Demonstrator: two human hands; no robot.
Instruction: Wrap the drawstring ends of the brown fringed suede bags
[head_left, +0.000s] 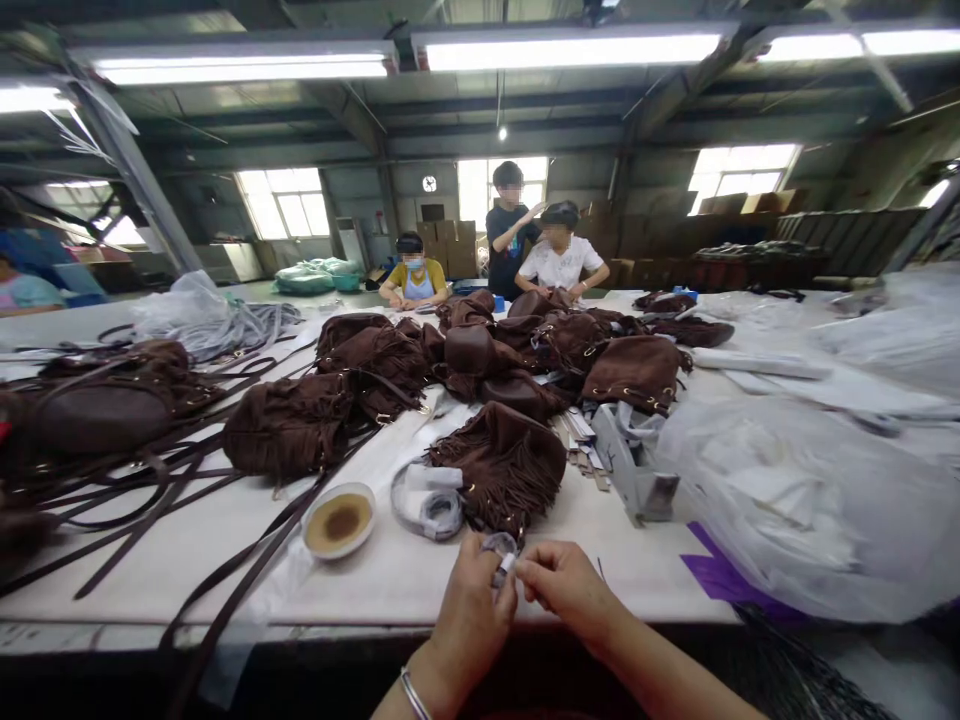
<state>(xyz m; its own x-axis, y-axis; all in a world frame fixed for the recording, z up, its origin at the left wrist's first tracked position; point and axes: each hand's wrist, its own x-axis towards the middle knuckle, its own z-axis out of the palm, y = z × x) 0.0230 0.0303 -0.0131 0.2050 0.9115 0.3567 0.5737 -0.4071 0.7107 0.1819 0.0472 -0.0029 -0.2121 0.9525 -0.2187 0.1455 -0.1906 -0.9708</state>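
Note:
At the table's front edge, my left hand is closed on a small plastic-wrapped piece with a white band on it. My right hand pinches at the white band from the other side; the fingers hide what exactly they grip. Just beyond my fingers lies a dark brown fringed bag, its lower end close to the wrapped piece. A coiled strap in clear and white wrapping rests against the bag's left side.
A shallow bowl of brownish stuff stands left. More brown bags and long dark straps cover the left and middle. A grey metal holder and a large plastic bag are right. Co-workers are across the table.

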